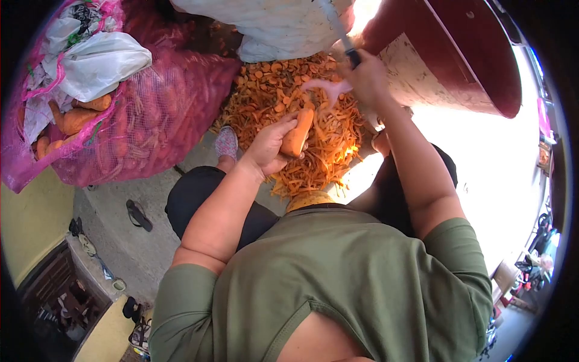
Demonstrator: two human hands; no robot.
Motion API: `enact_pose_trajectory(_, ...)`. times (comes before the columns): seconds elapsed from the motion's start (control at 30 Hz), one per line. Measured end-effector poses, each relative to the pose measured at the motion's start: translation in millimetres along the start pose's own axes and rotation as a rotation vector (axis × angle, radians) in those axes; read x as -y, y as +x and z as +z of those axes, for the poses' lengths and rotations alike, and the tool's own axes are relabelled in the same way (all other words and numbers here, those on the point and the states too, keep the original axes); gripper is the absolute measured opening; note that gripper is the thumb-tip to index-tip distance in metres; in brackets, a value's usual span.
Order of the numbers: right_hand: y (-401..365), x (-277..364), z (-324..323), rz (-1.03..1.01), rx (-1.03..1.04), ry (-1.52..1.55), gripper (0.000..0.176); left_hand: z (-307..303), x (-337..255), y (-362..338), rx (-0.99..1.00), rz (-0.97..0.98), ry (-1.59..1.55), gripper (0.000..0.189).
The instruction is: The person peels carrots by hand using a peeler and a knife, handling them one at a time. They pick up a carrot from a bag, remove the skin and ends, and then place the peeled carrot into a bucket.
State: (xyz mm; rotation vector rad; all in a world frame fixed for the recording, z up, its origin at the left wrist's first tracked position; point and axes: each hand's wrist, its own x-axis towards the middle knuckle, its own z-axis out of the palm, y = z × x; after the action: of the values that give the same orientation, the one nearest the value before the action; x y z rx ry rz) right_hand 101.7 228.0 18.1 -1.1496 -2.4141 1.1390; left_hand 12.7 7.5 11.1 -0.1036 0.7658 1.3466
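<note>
A peeled carrot with a flat-cut upper end is gripped in my left hand, fingers wrapped round it. My right hand is closed on the black handle of a knife, whose blade points up and away from me. A pink Y-shaped peeler, slightly blurred, juts out to the left from the same hand. Both hands are over a large heap of orange carrot peelings, with many cut carrot end pieces on its far part.
A pink mesh sack full of carrots stands at the left, loose carrots at its mouth. Behind the heap is a white sack; a dark red container stands at the right. A dark flip-flop lies on the concrete.
</note>
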Motion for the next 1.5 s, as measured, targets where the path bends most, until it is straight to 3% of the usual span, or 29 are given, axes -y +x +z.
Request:
enact_pose_trajectory(0.07,14,-6,-12,0.159,-0.104,-0.042,0.013,4,-2,-2,-0.041,0.008,0.003,0.029)
enact_pose_trajectory(0.1,7,8,-15,0.103,-0.110,-0.127,0.014,6,-3,-2,-0.065,0.007,0.002,0.028)
enact_pose_trajectory(0.2,-30,31,8,-0.128,0.089,0.083,0.016,1,-1,2,-0.013,0.024,0.058,0.029)
enact_pose_trajectory(0.27,-43,48,10,-0.245,0.198,-0.123,0.018,4,0,2,0.024,0.042,0.072,0.029)
enact_pose_trajectory(0.4,5,-3,0,0.090,0.007,-0.157,0.020,12,-1,-2,-0.065,-0.014,0.109,0.031)
enact_pose_trajectory(0.5,9,2,-17,0.131,-0.007,-0.065,0.020,10,-5,-5,-0.057,-0.039,0.167,0.032)
enact_pose_trajectory(0.6,-10,19,-6,-0.094,0.131,-0.151,0.021,5,-5,-5,-0.077,-0.024,0.226,0.033)
enact_pose_trajectory(0.77,16,-9,-15,0.162,-0.054,-0.191,0.019,10,-9,-10,0.001,0.023,0.244,0.035)
enact_pose_trajectory(0.87,-1,7,-5,0.071,0.211,-0.102,0.033,2,-7,-8,-0.043,0.025,0.226,0.038)
enact_pose_trajectory(0.9,-12,22,-4,-0.035,0.185,-0.049,0.032,2,-8,-7,-0.032,0.035,0.245,0.038)
enact_pose_trajectory(1.03,15,-13,-1,0.059,-0.067,-0.336,0.033,13,-8,-11,-0.013,0.060,0.234,0.038)
enact_pose_trajectory(1.13,11,-2,-9,0.164,0.004,-0.146,0.024,14,-9,-13,-0.074,0.071,0.197,0.036)
enact_pose_trajectory(1.23,-17,28,1,0.030,0.183,0.146,0.022,8,-6,-7,-0.093,0.053,0.063,0.035)
enact_pose_trajectory(1.33,-45,54,6,-0.140,0.270,0.011,0.026,-5,-1,1,0.016,0.008,-0.001,0.031)
enact_pose_trajectory(1.43,-33,34,11,-0.073,0.210,-0.044,0.026,-2,1,1,0.067,-0.018,0.026,0.030)
enact_pose_trajectory(1.47,-20,16,11,-0.117,0.082,-0.099,0.026,1,1,1,0.065,-0.022,0.042,0.030)
enact_pose_trajectory(1.5,-5,7,0,-0.027,0.015,-0.210,0.023,3,2,-1,0.022,-0.040,0.025,0.029)
